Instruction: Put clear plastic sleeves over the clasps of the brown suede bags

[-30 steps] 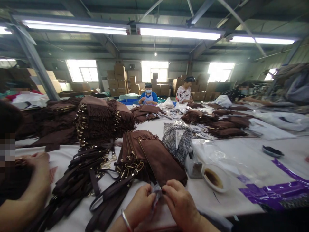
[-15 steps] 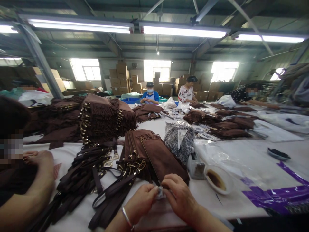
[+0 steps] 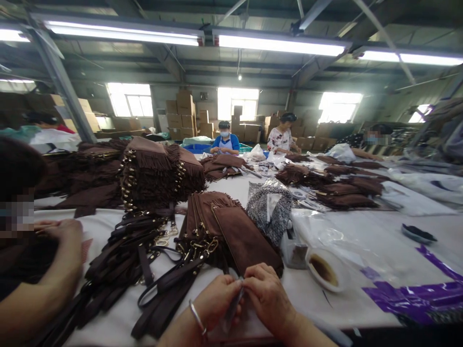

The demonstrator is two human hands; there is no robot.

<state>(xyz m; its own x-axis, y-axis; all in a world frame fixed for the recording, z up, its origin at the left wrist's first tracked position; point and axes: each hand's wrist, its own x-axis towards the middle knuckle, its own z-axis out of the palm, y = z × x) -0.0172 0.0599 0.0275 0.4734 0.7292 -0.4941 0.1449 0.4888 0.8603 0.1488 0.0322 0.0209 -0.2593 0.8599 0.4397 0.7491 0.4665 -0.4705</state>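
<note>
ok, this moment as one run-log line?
left hand: pinching grey piece, blurred | right hand: at its upper end, grip unclear | beyond hands: brown pouches | leftward: dark straps | rightward: white bowl

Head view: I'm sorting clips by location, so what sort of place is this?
Probably a bag factory's work floor: piles of brown bags, a heap of dark straps with metal clips, and stacked cardboard boxes behind.

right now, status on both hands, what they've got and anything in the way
Left hand and right hand close together, pinching a pale translucent piece. Brown bags just beyond. Dark straps left, white bowl right, both apart from the hands.
</note>
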